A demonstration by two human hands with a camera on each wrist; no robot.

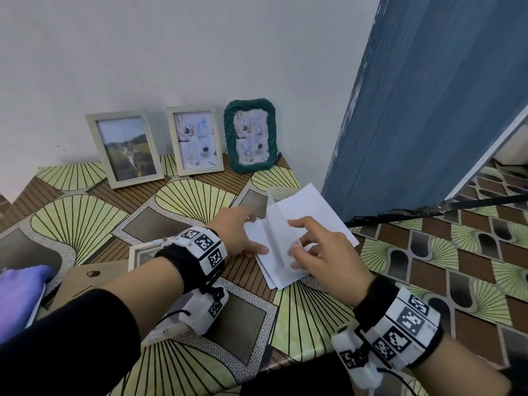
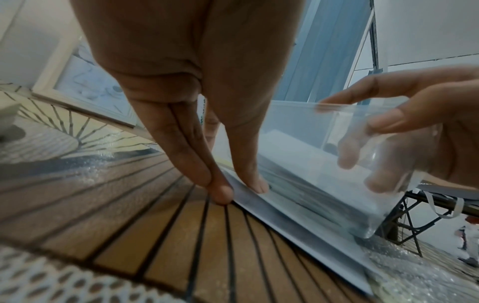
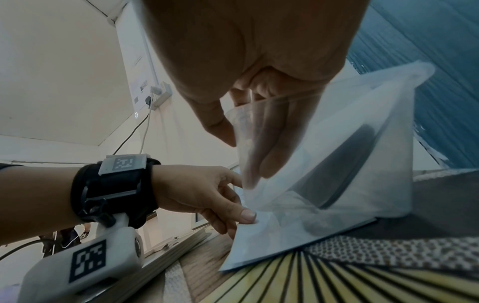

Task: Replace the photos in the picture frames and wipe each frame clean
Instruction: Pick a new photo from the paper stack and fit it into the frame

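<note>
Head view: on a table [image 1: 177, 201] covered in a fan-patterned cloth, three picture frames stand against the wall, namely a pale wooden frame [image 1: 125, 148] holding a landscape photo, a second pale frame [image 1: 195, 140] holding a light collage print, and a green rope-textured frame [image 1: 251, 135] with a similar print. Near the right edge of the table lies a stack of white photo sheets [image 1: 311, 212], face down, with a clear plastic sleeve [image 1: 278, 224] raised above it. The left hand [image 1: 234, 232] reaches across with straight, close-set fingers; in the left wrist view its fingertips [image 2: 255, 184] press down on the near edge of the stack where it meets the cloth. The right hand [image 1: 323, 250] pinches the clear plastic sleeve between thumb and curled fingers, lifting it so that it stands tilted over the sheets; in the right wrist view the fingers [image 3: 272, 143] appear through the translucent film. At the near left of the table, partly hidden by the left forearm, lies another pale frame [image 1: 137, 252] beside a brown cardboard backing [image 1: 85, 278], with a purple cloth [image 1: 20, 295] at the left edge. A blue door [image 1: 428, 110] stands to the right.
</note>
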